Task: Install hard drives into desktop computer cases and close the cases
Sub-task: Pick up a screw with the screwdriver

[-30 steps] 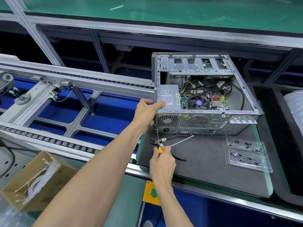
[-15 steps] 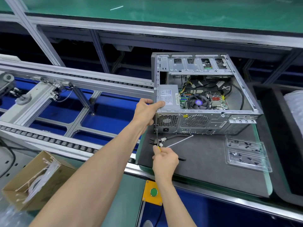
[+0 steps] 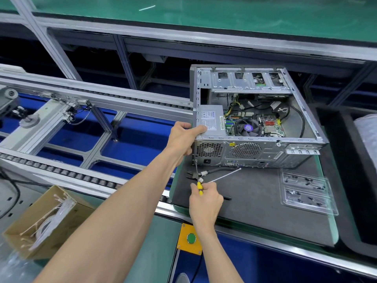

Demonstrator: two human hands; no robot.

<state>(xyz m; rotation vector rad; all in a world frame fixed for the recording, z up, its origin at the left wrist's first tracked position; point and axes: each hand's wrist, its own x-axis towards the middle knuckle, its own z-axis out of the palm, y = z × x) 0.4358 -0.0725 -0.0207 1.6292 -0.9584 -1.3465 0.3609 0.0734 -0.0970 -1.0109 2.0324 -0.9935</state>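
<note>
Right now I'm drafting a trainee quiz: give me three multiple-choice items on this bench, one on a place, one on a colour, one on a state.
1. Where does the screwdriver tip sit?
A. case rear, lower left corner
B. on the fan
C. in the tray

2. What colour is the button?
A. red
B. green
C. blue

3. The case's top side is:
A. open
B. covered
C. taped

A: the shaft ends at that corner, right hand on the handle, left hand on the case.
B: green on a yellow plate.
A: the board shows inside.

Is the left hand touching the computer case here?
Touching. The head view shows the left hand wrapped over the top rear corner of the computer case, thumb lying on the power supply edge.
</note>
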